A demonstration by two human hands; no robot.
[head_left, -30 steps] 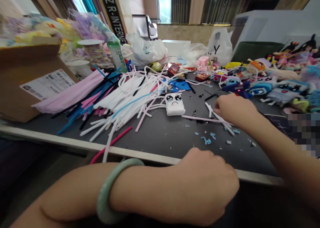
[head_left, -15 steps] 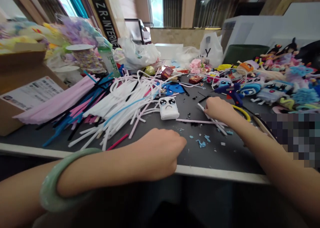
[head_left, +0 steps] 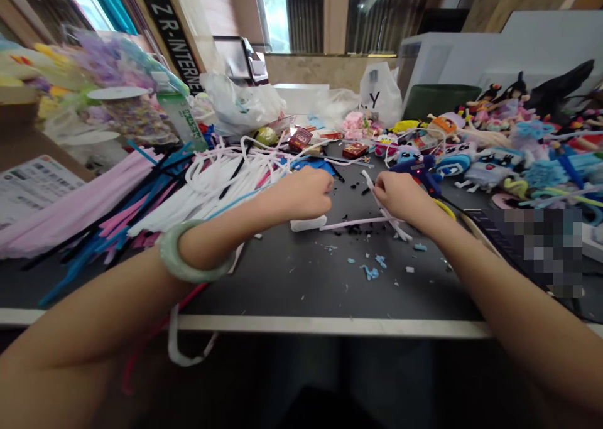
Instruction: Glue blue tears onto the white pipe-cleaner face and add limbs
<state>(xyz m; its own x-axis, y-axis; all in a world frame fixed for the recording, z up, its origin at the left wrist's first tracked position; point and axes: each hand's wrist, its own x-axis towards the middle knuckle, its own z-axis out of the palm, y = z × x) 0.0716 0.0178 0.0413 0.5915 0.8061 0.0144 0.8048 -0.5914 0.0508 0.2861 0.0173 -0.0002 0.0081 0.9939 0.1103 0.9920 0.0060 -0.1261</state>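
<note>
Your left hand is curled over the small white fuzzy block, fingers closed around its top; only the block's lower edge shows beneath your palm, resting on the dark bench near its middle. A jade bangle sits on that wrist. Your right hand is closed in a pinch on white pipe-cleaner pieces that stick up from the fingers and trail down to the bench. A pale pink pipe cleaner lies flat between the two hands, touching the block's right end. Blue fuzz scraps lie scattered just in front of it. A big heap of white, pink and blue pipe cleaners is left of the left hand. A blue glue gun lies just behind the right hand, with plush figures further right.
</note>
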